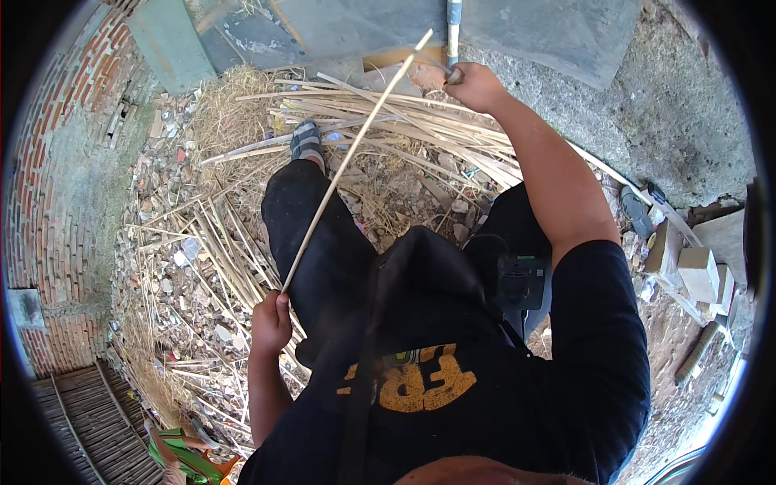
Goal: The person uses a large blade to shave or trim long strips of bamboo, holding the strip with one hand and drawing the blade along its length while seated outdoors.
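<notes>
My left hand [271,325] is closed around the lower end of a long, thin bamboo strip [349,156]. The strip slants up and to the right across my left leg. At its far end my right hand [478,87] is closed on the handle of a knife [454,76]. The knife's thin blade reaches left to the strip, near its tip; whether it touches cannot be made out. Below that spot lies a loose pile of split bamboo strips [465,133]. A second heap of thinner strips [230,255] lies beside my left leg.
Rubble and dry straw [230,109] cover the ground. Grey panels [372,28] lean at the far side, near an upright pole [453,32]. A brick wall [56,186] stands left. Pale blocks [699,275] sit at right. Someone in green clothing [182,457] is at lower left.
</notes>
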`<action>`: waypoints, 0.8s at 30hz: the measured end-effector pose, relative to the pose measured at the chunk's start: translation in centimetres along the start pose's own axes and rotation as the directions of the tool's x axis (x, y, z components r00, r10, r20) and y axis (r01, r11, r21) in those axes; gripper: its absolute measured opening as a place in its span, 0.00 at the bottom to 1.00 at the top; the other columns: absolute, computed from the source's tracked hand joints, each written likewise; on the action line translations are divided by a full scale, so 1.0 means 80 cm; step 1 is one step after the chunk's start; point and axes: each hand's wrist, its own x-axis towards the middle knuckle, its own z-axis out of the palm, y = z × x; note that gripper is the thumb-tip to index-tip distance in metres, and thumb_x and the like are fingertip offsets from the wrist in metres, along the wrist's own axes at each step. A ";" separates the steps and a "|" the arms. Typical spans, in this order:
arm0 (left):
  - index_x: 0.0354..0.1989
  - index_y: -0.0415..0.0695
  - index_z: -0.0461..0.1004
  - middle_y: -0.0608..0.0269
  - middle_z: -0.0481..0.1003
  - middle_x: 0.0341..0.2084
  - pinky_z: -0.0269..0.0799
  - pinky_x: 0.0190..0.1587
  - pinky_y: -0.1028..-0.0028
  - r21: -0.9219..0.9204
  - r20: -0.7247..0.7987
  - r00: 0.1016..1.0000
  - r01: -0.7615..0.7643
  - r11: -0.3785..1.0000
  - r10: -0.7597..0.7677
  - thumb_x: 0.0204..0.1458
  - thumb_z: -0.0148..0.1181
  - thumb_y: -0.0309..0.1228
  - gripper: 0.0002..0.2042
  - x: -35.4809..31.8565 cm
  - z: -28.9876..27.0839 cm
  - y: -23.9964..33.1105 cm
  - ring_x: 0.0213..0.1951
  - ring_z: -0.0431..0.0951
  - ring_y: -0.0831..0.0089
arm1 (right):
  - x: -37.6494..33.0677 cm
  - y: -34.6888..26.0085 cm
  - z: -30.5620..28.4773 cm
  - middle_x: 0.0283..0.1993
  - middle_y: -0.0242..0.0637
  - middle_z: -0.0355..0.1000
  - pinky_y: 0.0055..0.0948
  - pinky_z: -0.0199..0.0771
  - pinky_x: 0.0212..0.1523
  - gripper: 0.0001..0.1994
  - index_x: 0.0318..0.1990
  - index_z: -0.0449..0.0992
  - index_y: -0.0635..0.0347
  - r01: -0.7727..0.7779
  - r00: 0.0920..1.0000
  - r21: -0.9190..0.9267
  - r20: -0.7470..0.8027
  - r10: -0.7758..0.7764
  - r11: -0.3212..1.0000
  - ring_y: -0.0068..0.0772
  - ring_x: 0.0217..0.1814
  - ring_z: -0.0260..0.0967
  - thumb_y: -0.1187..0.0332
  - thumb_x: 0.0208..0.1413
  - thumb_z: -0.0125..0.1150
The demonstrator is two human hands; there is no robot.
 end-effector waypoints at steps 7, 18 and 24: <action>0.28 0.37 0.68 0.52 0.66 0.14 0.61 0.25 0.62 -0.008 0.084 0.990 0.110 0.994 -0.109 0.70 0.39 0.48 0.26 -0.009 -0.012 0.015 0.19 0.67 0.63 | -0.024 -0.031 0.003 0.42 0.44 0.80 0.43 0.76 0.52 0.12 0.41 0.80 0.55 0.224 0.974 -0.130 0.049 -0.219 0.966 0.46 0.47 0.78 0.64 0.51 0.61; 0.26 0.38 0.67 0.50 0.67 0.12 0.63 0.24 0.60 -0.005 0.051 0.997 0.055 0.999 -0.054 0.69 0.44 0.44 0.23 0.000 -0.015 0.016 0.17 0.69 0.56 | 0.004 0.021 -0.012 0.45 0.49 0.79 0.42 0.75 0.53 0.18 0.48 0.79 0.57 -0.141 0.990 -0.008 0.020 0.141 0.990 0.48 0.51 0.76 0.60 0.51 0.61; 0.26 0.37 0.66 0.50 0.67 0.13 0.62 0.24 0.61 -0.032 0.071 0.995 0.071 0.997 -0.069 0.69 0.43 0.45 0.24 -0.004 -0.021 0.023 0.17 0.68 0.59 | -0.024 -0.031 0.018 0.34 0.44 0.79 0.45 0.77 0.43 0.10 0.36 0.78 0.57 0.285 0.958 -0.197 0.106 -0.268 0.938 0.50 0.39 0.77 0.65 0.47 0.62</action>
